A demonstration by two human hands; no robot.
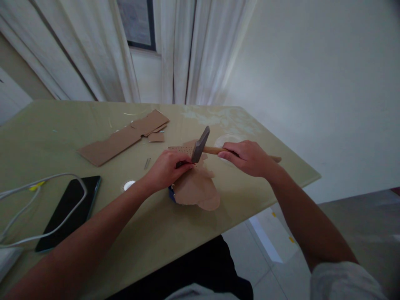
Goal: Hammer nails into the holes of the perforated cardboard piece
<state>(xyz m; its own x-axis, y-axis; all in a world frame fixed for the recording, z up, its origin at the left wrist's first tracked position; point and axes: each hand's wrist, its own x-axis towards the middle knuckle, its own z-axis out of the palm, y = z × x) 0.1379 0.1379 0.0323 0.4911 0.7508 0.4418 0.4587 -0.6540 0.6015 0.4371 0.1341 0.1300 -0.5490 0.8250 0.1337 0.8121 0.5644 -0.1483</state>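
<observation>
My right hand (246, 157) is closed around the wooden handle of a hammer (198, 148). The metal hammer head stands just above the fingertips of my left hand (167, 168). That left hand is pinched over a torn-edged piece of brown cardboard (196, 189); what its fingers hold is too small and dark to make out. Rows of small holes dot the far part of this cardboard, beyond the left hand. Beneath its left edge a bit of a blue object (171, 194) shows, mostly hidden.
On the pale green table (250, 189) lie a long cardboard strip (121, 139), small thin metal pieces (147, 163), a white round item (128, 185) and a dark tablet (73, 208) with a white cable (67, 223) across it. The table's near edge runs close to my body.
</observation>
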